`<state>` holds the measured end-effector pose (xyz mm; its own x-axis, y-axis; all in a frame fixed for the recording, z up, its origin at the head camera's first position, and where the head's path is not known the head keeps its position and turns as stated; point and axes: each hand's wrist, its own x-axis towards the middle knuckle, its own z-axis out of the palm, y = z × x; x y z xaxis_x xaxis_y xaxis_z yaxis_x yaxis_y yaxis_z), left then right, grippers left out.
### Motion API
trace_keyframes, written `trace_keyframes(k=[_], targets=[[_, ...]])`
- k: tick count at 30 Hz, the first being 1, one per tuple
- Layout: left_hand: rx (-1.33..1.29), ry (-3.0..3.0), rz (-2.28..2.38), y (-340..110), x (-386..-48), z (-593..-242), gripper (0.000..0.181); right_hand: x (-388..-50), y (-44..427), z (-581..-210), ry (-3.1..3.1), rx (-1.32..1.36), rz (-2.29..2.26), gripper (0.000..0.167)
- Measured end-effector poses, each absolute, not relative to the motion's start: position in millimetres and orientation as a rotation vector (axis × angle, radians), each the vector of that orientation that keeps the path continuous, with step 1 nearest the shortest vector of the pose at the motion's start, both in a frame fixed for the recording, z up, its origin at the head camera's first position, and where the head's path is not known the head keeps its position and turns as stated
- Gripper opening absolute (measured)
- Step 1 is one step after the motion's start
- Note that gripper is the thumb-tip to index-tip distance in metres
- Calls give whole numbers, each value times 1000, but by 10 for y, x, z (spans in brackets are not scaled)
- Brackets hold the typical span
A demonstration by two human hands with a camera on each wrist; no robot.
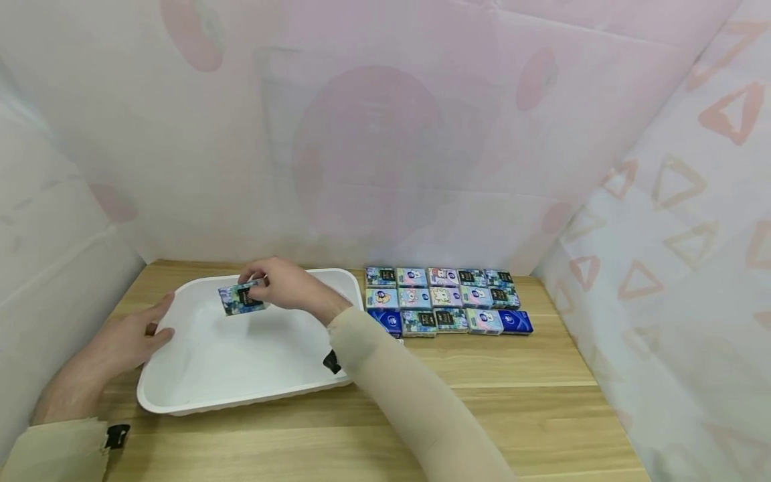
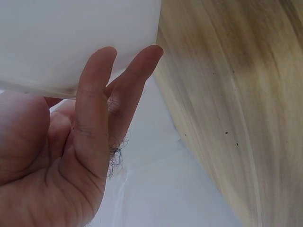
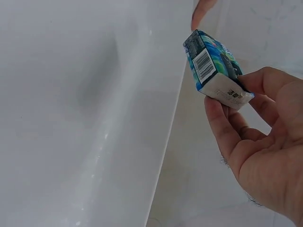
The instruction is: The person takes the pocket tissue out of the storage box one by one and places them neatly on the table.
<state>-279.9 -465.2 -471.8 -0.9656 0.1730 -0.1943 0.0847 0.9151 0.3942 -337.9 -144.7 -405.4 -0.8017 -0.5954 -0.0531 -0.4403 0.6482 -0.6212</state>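
Above the white plastic tray [image 1: 241, 375], my right hand [image 1: 283, 284] pinches a pack of pocket tissues [image 1: 241, 298] between thumb and fingers. This pack has a dark blue-green floral print; in the right wrist view, a barcode shows on one side of the tissue pack [image 3: 203, 64]. It is tilted and apart from the tray floor. At the tray's left side, my left hand [image 1: 129, 338] holds the rim, with thumb and fingers at the edge. The left wrist view shows two fingers [image 2: 92, 104] of it against the tray wall [image 2: 71, 42].
Right of the tray, several tissue packs [image 1: 446, 296] lie in three close rows on the wooden table [image 1: 512, 395], some floral, some pastel cartoon, some plain blue. A printed cloth [image 1: 373, 167] hangs behind the table, with more cloth at both sides.
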Motion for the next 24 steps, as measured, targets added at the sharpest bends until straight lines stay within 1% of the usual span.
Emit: trace_keyframes(k=[6,13,24], targets=[[212,2840,589,-4663,-2792,-4705,83,-3286,-1140,-3894,2563,-820,-1045,33],[226,2844,599,-4675,-2795,-4712,83,-3146,-770,-3761,2589,-797,-1089,33],[249,2860,596,-4697,-2820,-4749,82,-2991,-173,-3755,2629,-738,-1160,32]])
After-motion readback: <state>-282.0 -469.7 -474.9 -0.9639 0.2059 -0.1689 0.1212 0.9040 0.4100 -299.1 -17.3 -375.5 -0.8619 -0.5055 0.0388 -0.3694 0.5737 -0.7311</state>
